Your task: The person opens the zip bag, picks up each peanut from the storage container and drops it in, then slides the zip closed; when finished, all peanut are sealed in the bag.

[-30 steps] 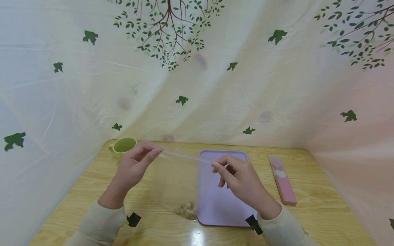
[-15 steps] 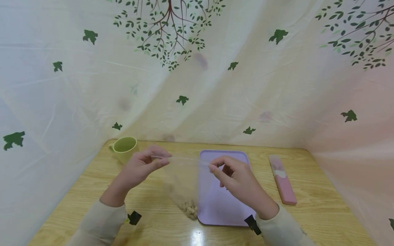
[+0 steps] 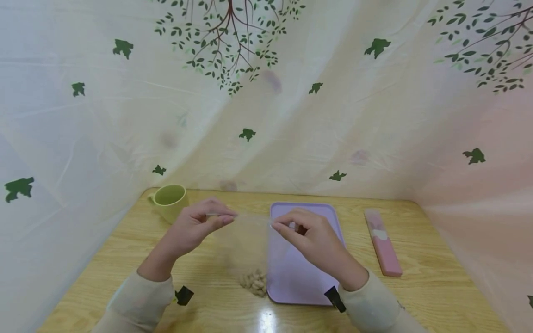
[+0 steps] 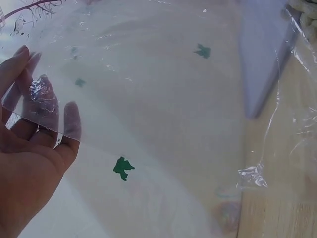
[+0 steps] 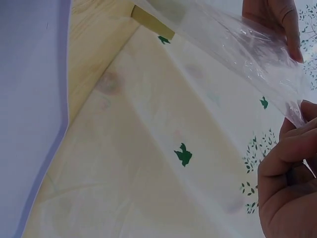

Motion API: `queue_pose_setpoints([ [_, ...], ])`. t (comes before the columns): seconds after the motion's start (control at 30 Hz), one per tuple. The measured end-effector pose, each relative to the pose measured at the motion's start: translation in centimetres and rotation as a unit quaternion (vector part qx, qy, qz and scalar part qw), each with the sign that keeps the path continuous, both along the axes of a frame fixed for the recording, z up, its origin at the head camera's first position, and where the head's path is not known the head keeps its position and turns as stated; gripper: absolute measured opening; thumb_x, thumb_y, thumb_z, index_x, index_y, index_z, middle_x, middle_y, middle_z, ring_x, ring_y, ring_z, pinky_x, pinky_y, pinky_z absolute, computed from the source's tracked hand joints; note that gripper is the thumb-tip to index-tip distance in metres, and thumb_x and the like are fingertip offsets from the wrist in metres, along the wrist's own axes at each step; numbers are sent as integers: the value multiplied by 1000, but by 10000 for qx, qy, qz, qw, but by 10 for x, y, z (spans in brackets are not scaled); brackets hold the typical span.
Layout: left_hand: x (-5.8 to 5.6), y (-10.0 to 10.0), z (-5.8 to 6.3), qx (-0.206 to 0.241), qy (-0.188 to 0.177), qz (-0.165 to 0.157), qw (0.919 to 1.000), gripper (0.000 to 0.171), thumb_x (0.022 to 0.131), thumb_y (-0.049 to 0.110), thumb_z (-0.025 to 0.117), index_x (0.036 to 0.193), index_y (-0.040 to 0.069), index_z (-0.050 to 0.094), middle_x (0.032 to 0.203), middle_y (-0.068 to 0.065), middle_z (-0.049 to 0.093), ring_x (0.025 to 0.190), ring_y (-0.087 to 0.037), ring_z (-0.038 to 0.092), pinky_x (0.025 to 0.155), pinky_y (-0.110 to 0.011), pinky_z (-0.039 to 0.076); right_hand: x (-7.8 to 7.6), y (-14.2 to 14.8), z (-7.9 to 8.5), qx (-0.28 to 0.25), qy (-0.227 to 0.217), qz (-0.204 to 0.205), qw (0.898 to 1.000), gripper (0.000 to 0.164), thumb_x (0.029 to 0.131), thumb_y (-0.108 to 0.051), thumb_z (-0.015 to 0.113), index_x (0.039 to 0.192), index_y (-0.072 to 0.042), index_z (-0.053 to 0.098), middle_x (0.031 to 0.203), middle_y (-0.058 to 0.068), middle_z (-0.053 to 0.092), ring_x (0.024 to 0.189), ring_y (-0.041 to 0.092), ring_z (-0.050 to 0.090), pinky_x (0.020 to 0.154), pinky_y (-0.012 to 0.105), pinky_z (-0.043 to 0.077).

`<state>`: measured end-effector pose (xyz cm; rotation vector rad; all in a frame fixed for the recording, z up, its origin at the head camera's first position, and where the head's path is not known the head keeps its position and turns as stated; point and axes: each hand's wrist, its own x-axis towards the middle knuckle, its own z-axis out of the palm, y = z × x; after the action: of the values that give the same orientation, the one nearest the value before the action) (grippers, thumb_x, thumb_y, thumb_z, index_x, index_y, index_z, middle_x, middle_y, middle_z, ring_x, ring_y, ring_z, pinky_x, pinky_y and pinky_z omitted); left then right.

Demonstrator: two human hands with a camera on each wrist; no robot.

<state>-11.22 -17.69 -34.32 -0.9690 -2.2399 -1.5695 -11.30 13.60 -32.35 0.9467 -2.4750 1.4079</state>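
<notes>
A clear plastic bag [image 3: 243, 245] hangs between my hands over the table, left of the purple tray. Several small beige lumps [image 3: 255, 282] lie gathered in its bottom; their kind is unclear. My left hand [image 3: 193, 231] pinches the top edge at its left end between thumb and fingers. At the right end my right hand [image 3: 316, 240] pinches the same edge, its fingers curled. Through the film [image 4: 163, 99] in the left wrist view, the backdrop shows. In the right wrist view the bag [image 5: 247, 44] stretches between both hands.
The purple tray [image 3: 304, 277] lies right of the bag, partly behind my right hand. A green mug [image 3: 168, 203] stands at the back left, near my left hand. To the right is a long pink case [image 3: 385, 252]. A printed sheet [image 3: 291, 129] encloses the wooden table [image 3: 216, 307].
Both hands have come closer together, narrowing the stretched top edge of the bag. My left hand moved right and slightly down, my right hand left. The mug shows more fully.
</notes>
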Motion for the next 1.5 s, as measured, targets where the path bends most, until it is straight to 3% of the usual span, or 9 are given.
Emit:
queue_pose_setpoints([
  [0.13, 3, 2, 2, 60, 82, 63, 9999, 13, 101, 4, 69, 110, -1, 78, 110, 15, 74, 100, -9, 69, 80, -20, 60, 0, 0, -1, -25, 46, -2, 10000, 9, 100, -24, 76, 106, -25, 82, 79, -9, 65, 57, 1, 44, 49, 21, 43],
  [0.33, 7, 5, 2, 24, 57, 426, 9991, 15, 99, 1, 71, 106, 11, 80, 108, 13, 75, 103, -8, 70, 81, -21, 62, 1, 0, -3, -56, 252, 89, 9996, 8, 100, -21, 75, 103, -26, 81, 80, -11, 66, 56, 1, 46, 50, 20, 45],
  [0.47, 9, 7, 2, 15, 148, 551, 9984, 20, 97, -4, 71, 105, 12, 80, 107, 11, 75, 103, -6, 70, 81, -21, 62, 1, 0, -5, -113, 422, 195, 9989, 8, 100, -20, 75, 101, -25, 81, 79, -11, 66, 57, 0, 47, 49, 20, 45],
  [0.7, 11, 7, 5, -36, 14, 377, 9993, 20, 98, -6, 68, 109, 8, 79, 107, 11, 75, 103, -4, 69, 85, -22, 61, 1, 0, -1, 11, 232, 227, 9995, 6, 100, -23, 76, 103, -27, 80, 83, -12, 68, 59, 1, 47, 52, 20, 45],
  [0.93, 14, 12, 4, -535, 26, 298, 9981, 23, 102, 2, 67, 116, 17, 78, 108, 0, 76, 103, -8, 68, 89, -26, 58, 1, -5, 3, 272, 70, 349, 9990, 7, 100, -30, 76, 105, -28, 80, 93, -15, 71, 63, 3, 43, 56, 20, 41],
  [1.13, 18, 18, 6, -797, -35, 287, 9964, 24, 99, 7, 74, 117, 24, 77, 107, 9, 72, 102, -8, 68, 89, -29, 60, 0, -9, 3, 255, 138, 446, 9986, 6, 100, -30, 76, 103, -30, 81, 91, -16, 71, 69, 7, 49, 59, 20, 42],
  [1.5, 19, 25, 6, -697, 610, 331, 9952, 23, 95, 1, 76, 110, 18, 83, 99, 7, 73, 90, -5, 67, 75, -23, 58, 2, -12, 3, 218, 220, 587, 9978, 11, 100, -28, 76, 107, -25, 83, 94, -12, 72, 63, 3, 43, 54, 18, 42],
])
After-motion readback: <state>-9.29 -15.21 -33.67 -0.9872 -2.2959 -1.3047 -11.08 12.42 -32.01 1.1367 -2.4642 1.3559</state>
